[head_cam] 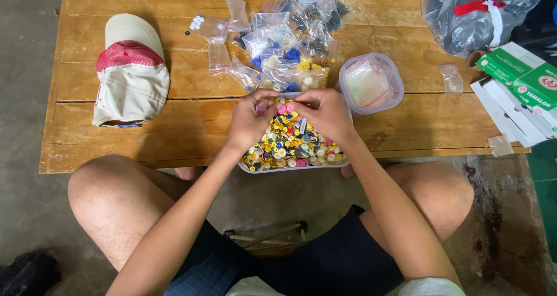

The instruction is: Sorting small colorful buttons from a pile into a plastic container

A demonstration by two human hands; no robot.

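Over one button tray (pixel 249 167): two hands (pixel 250 122).

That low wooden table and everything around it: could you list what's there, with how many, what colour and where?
table: one, brown wood, across the upper half
tray of buttons: one, clear, heaped with mostly yellow, white and pink buttons, at the table's near edge
small bags: many, clear plastic, some with buttons inside, piled behind the tray
round tub: one, clear, holding a bag, right of the pile
cap: one, cream and red, at the table's left
large bag: one, clear with dark contents, top right corner
boxes: a few, green and white, at the right edge
left hand: over the buttons, fingertips pinched, what it holds is too small to tell
right hand: beside it, likewise pinched
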